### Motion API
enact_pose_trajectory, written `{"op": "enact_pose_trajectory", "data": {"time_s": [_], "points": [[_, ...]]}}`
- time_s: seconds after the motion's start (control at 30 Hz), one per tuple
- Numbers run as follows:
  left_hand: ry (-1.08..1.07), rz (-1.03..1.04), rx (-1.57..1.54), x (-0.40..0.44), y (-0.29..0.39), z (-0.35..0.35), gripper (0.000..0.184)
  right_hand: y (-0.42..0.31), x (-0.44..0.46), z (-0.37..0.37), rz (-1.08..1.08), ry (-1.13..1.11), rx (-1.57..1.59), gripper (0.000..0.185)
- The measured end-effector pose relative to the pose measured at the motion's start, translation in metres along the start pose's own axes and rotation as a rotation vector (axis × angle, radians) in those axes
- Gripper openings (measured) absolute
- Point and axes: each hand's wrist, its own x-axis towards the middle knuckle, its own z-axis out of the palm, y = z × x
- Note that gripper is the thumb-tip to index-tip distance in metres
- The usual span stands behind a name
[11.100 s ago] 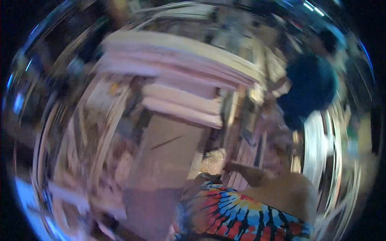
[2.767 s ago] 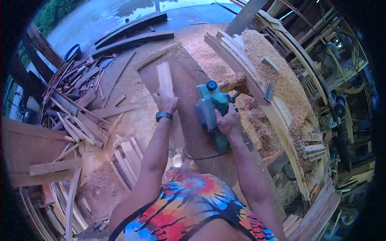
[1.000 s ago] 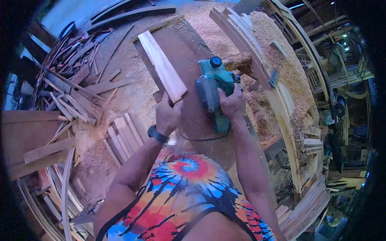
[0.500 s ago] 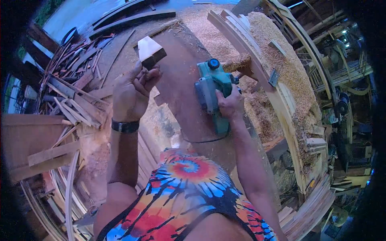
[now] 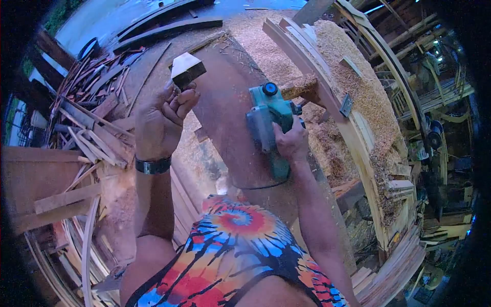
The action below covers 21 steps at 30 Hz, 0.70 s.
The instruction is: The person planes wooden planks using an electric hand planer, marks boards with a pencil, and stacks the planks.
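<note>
My left hand (image 5: 162,120), with a dark band at the wrist, is closed on the lower end of a short wooden block (image 5: 187,68). The block is raised over the brown workbench (image 5: 220,77), its pale top and darker side turned toward me. My right hand (image 5: 291,139) is wrapped round the handle of a green electric planer (image 5: 263,120). The planer rests on the bench, its black knob at the far end and a cord curving off the near end. Part of its handle is hidden by my fingers.
Wood shavings (image 5: 250,38) cover the ground beyond the bench. Long timber beams (image 5: 307,61) run along the right side. Scrap wood (image 5: 97,82) is heaped at the left, and more planks (image 5: 71,197) lie nearer to me. A small metal piece (image 5: 346,105) sits on a beam.
The block in my left hand has tipped, showing more of its dark side, and the hand has shifted slightly left. My right hand and the planer have barely moved.
</note>
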Motion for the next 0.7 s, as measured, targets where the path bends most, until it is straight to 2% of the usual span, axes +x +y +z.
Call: {"op": "enact_pose_trajectory", "data": {"time_s": [0.07,0.17,0.27,0.37,0.53,0.7], "points": [[0.086,0.012,0.014,0.003,0.0,-0.001,0.035,0.001,0.0,0.0,0.005,-0.006,0.001,0.049],[-0.025,0.022,0.007,0.001,0.004,0.0,0.038,0.004,0.002,0.002,0.003,-0.032,0.049,0.052],[0.04,-0.01,-0.01,0.003,0.005,-0.001,0.038,0.002,0.001,0.0,0.013,-0.045,0.045,0.053],[-0.009,-0.007,-0.045,0.001,0.005,-0.001,0.036,0.003,0.0,-0.001,0.017,-0.047,0.053,0.052],[0.091,0.049,0.011,-0.003,0.007,0.004,0.032,-0.004,-0.001,-0.007,0.043,-0.057,0.042,0.049],[0.102,0.046,0.033,-0.004,0.009,0.001,0.03,0.009,0.002,0.007,-0.029,0.006,0.09,0.05]]}}
